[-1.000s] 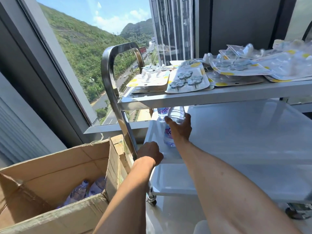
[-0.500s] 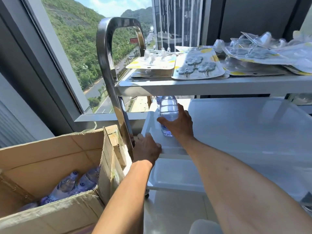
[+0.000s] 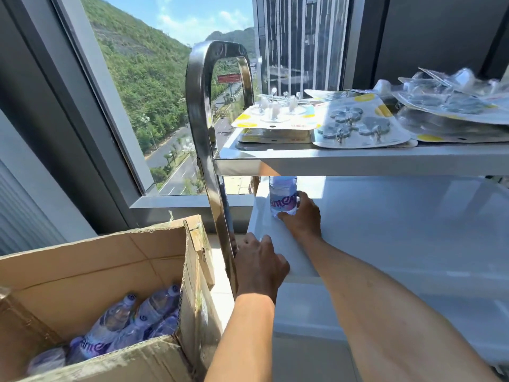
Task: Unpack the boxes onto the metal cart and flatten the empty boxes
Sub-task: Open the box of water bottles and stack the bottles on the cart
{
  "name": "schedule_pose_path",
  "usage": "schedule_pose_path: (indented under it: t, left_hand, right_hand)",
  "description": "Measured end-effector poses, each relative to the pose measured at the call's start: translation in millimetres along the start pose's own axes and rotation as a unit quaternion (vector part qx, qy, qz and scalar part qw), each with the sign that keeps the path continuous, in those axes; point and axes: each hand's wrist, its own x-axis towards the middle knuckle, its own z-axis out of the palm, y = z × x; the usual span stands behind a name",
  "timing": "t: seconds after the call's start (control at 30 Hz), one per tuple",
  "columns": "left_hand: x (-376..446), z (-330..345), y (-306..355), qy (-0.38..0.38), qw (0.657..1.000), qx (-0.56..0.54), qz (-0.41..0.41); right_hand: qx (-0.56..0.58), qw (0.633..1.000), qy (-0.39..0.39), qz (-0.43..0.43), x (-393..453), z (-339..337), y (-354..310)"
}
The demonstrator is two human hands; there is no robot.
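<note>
A person's right hand [image 3: 301, 216] curls its fingers around an upright water bottle [image 3: 283, 195] standing on the metal cart's [image 3: 358, 161] middle shelf, near its left edge. The left hand [image 3: 259, 267] grips the cart's upright post. Beside it, an open cardboard box [image 3: 91, 274] holds more bottles [image 3: 129, 323]; blister packs [image 3: 358, 124] cover the top shelf.

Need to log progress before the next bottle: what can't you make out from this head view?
- Bottle top: hidden behind the cart's top shelf, so cap unseen.
- Bottle count in the cardboard box: front wall and bottom edge cut them off.
- Left hand grip: fingertips hidden behind the cart upright.
- Blister packs: print too small; right ones cut off.
</note>
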Motion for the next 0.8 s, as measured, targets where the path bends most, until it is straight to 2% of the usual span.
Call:
schedule_pose_path:
  t: [0.57, 0.67, 0.73, 0.8]
  left_hand:
    - [-4.7, 7.2, -9.3, 0.029, 1.0, 0.0, 0.009]
    - [-13.4, -6.1, -22.0, 0.004, 0.996, 0.011, 0.09]
    - [-19.9, -24.9, -36.2, -0.024, 0.988, 0.028, 0.148]
    - [-19.2, -48.1, -44.8, -0.062, 0.988, 0.033, 0.134]
  right_hand:
    - [-0.082, 0.994, 0.033, 0.064, -4.7, 16.3, -15.5]
    - [-0.13, 0.989, 0.013, 0.062, -16.8, 5.2, -19.8]
    - [-0.148, 0.985, -0.013, 0.092, -23.3, -5.2, -28.7]
    - [-0.168, 0.978, -0.055, 0.11, -31.1, -13.5, -40.8]
